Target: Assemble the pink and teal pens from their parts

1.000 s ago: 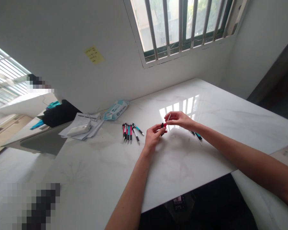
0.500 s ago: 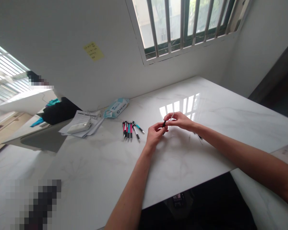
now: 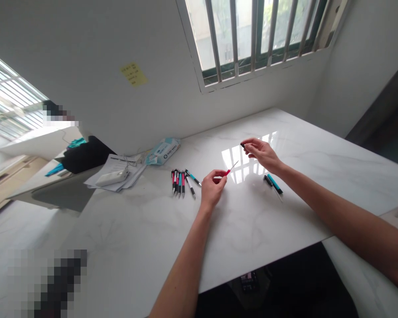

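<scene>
My left hand (image 3: 212, 187) pinches a red pen barrel (image 3: 227, 172), with a thin refill sticking out of its upper right end. Up and to the right, my right hand (image 3: 260, 152) is closed on a small black pen part (image 3: 242, 145) that pokes out at its fingertips. The two hands are apart, both above the table. Below my right hand lie a teal pen barrel (image 3: 273, 183), a black pen piece (image 3: 268, 180) and a thin pale refill (image 3: 278, 194). Several pens (image 3: 180, 183) in red, teal and white with black grips lie left of my left hand.
A pack of wipes (image 3: 163, 151) lies against the wall. Papers (image 3: 132, 176) with a white power strip (image 3: 112, 176) on top are farther left. The white marbled table (image 3: 245, 229) ends at a front edge above my lap. A barred window is set in the wall.
My hands were together on a black part; my right hand has moved away up and right with a black piece. The red barrel with its refill now shows in my left hand.
</scene>
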`<state>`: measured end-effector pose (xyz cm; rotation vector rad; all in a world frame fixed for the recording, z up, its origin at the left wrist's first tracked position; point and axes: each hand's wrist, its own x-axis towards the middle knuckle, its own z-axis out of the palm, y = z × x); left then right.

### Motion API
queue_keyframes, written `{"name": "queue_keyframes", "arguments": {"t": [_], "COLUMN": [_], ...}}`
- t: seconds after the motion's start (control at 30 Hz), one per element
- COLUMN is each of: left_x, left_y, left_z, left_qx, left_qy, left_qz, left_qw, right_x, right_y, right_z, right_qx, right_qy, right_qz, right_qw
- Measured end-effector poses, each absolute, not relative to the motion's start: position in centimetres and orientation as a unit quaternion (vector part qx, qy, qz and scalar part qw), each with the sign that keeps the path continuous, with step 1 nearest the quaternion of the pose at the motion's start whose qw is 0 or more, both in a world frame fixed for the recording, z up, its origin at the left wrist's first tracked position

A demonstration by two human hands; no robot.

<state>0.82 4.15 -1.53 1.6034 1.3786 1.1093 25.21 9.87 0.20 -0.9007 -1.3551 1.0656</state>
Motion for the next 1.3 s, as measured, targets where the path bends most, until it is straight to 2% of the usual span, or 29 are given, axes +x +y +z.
{"name": "queue_keyframes", "arguments": {"t": [0.13,0.3,0.83,1.3], "left_x": [0.2,0.1,0.3,1.4], "left_y": [4.1,4.0,3.7,3.0], "left_z": [-1.0,-0.7,-0.4,-0.3], "left_qx": [0.630,0.629,0.639,0.702], "left_qy": [0.576,0.602,0.596,0.506], "left_qz": [0.433,0.426,0.409,0.416], "left_qw": [0.289,0.246,0.263,0.280], "right_x": [25.2,25.0,24.4,22.8], "right_y": [10.0,9.8,9.5,8.3], "right_z": [-0.1,-0.3,-0.5,-0.8], "right_qx": [-0.397,-0.379,-0.357,-0.333], "right_qy": [-0.664,-0.686,-0.695,-0.703], "right_qz": [0.342,0.349,0.391,0.442], "right_qw": [0.533,0.514,0.486,0.448]}}
